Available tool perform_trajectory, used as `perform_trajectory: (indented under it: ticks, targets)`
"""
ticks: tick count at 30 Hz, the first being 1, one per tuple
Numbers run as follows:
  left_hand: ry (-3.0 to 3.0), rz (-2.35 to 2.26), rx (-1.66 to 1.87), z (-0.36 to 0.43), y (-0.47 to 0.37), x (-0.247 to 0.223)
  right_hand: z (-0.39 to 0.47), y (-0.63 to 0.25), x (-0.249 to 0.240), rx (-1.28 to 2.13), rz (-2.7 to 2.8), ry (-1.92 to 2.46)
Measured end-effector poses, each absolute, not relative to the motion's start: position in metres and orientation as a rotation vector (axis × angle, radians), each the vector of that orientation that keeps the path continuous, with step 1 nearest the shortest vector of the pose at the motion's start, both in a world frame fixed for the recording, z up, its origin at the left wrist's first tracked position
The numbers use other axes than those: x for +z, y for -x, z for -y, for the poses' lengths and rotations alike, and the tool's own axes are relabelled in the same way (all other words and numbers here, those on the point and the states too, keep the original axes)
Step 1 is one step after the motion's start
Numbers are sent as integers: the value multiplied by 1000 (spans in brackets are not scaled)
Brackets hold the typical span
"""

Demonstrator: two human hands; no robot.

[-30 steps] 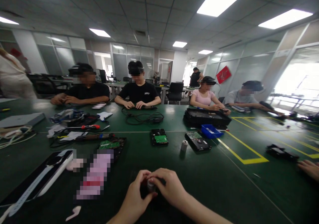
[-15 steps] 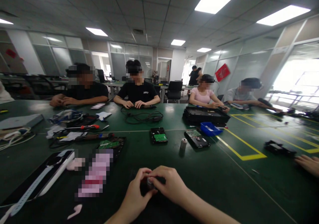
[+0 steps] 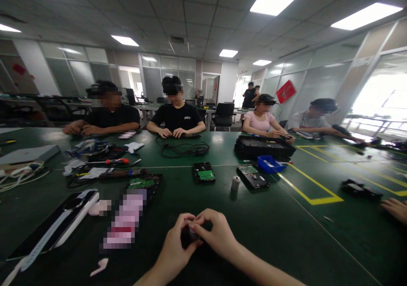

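Observation:
Both hands meet low in the middle of the view around a small silver cylinder (image 3: 192, 230), mostly covered by fingers. My left hand (image 3: 174, 245) curls round it from the left, thumb below. From the right, my right hand (image 3: 218, 231) pinches its top between thumb and fingers. Beyond them a similar silver cylinder (image 3: 235, 183) stands upright on the green table (image 3: 270, 231). Two hard drives lie farther back, one with a green circuit board (image 3: 205, 174) and one beside the cylinder (image 3: 253, 177).
A blue tray (image 3: 270, 165) sits by a black case (image 3: 263, 147). To the left lie a phone with pixelated screen (image 3: 125, 218), a pink earbud (image 3: 99, 267), a tablet (image 3: 60, 218) and a red screwdriver (image 3: 117, 162). A co-worker's hand (image 3: 394, 209) rests at right; several people sit opposite.
The view has shifted slightly, so the table's things appear a little farther right. My fingers have moved slightly on the cylinder, which both hands still hold.

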State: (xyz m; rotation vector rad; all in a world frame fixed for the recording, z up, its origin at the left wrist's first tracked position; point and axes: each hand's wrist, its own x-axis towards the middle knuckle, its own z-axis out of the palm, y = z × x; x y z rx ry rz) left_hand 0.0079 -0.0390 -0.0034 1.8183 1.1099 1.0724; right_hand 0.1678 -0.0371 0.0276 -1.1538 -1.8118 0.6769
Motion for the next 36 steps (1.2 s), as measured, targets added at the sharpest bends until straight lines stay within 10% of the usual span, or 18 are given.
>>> perform_trajectory:
  ticks: [36]
  targets:
    - [-1846, -1096, 1077, 39, -7, -5, 43, -179, 25, 678, 1803, 982]
